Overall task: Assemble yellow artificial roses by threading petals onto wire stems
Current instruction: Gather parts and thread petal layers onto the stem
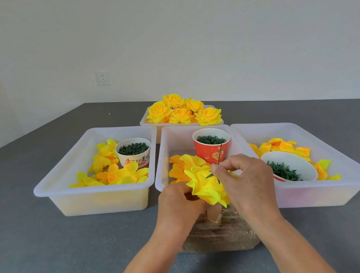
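A half-built yellow rose [207,184] is held between both hands above the front edge of the middle tray [175,137]. My left hand [179,207] grips the flower from below and to the left. My right hand [244,180] pinches the thin dark wire stem [220,152], which sticks up out of the petals, and a green sepal shows at its fingertips. Loose yellow and orange petals [181,164] lie in the middle tray behind the flower.
A left tray [65,174] holds petals and a white cup of green parts [133,152]. The middle tray has a red cup [211,144]. The right tray [334,129] holds petals and a tipped white cup [289,166]. Finished roses [181,111] fill a back tray. A plastic-wrapped block [219,234] lies under my hands.
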{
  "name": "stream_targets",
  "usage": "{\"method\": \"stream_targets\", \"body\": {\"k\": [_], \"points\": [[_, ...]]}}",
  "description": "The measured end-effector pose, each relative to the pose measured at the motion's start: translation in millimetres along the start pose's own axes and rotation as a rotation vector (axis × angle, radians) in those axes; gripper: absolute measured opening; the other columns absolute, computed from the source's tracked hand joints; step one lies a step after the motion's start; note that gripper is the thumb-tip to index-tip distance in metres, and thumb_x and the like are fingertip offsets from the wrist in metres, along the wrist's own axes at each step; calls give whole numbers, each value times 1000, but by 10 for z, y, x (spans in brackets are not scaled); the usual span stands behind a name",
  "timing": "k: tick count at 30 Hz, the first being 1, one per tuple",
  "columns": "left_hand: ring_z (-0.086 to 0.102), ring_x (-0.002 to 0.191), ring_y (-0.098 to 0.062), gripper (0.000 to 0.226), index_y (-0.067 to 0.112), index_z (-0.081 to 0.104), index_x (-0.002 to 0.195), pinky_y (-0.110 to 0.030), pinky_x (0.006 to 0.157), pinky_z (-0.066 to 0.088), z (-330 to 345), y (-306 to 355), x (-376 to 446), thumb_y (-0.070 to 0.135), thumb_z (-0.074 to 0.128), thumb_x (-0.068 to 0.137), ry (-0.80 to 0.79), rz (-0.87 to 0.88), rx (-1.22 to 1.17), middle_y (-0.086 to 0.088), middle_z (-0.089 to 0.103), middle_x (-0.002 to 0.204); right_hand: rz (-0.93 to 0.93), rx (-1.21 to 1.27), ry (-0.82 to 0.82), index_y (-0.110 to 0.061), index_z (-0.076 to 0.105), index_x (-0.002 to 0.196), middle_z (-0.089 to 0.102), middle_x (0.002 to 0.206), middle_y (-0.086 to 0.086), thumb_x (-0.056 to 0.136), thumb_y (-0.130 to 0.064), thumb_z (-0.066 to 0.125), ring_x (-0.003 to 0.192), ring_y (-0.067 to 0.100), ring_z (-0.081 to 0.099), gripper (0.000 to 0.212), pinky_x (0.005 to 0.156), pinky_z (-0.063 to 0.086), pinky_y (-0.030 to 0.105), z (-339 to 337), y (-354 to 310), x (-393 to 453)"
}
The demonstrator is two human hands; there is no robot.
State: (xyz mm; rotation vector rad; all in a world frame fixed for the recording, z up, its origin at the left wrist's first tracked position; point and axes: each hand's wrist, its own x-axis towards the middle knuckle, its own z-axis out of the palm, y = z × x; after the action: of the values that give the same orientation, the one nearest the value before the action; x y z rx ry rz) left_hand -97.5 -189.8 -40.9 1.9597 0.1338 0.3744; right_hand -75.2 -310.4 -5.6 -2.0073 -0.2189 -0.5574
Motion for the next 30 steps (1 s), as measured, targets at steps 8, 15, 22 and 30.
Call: {"method": "stream_targets", "body": {"k": [8, 15, 22, 30], "points": [[66, 81, -12, 38, 18, 65, 100, -31, 73, 55, 74, -16, 20, 16, 80, 66, -23, 54, -81, 4, 72, 86, -28, -55, -23, -17, 68, 67, 65, 76, -8, 80, -28, 72, 81, 11, 55, 17, 67, 38, 26, -2, 13, -10], [58, 74, 7, 44, 27, 62, 98, -5, 57, 42, 55, -73, 62, 32, 82, 60, -5, 133, 167, 17, 67, 82, -29, -75, -38, -20, 66, 64, 63, 74, -10, 79, -29, 72, 80, 9, 53, 19, 66, 37, 21, -20, 60, -23], [55, 64, 15, 52, 30, 55, 90, -3, 54, 40, 42, -67, 32, 25, 89, 50, -21, 73, 126, 20, 63, 72, -31, -28, -29, -17, 67, 64, 65, 73, -9, 80, -27, 72, 77, 8, 56, 19, 63, 38, 12, -41, 31, 35], [54, 66, 18, 55, 33, 43, 77, 0, 56, 38, 34, -62, 17, 26, 90, 51, -54, 28, 130, 22, 62, 62, -65, -18, 5, -24, 62, 56, 63, 62, -11, 79, -25, 73, 66, 8, 57, 25, 59, 36, 10, -114, -68, 142]]}}
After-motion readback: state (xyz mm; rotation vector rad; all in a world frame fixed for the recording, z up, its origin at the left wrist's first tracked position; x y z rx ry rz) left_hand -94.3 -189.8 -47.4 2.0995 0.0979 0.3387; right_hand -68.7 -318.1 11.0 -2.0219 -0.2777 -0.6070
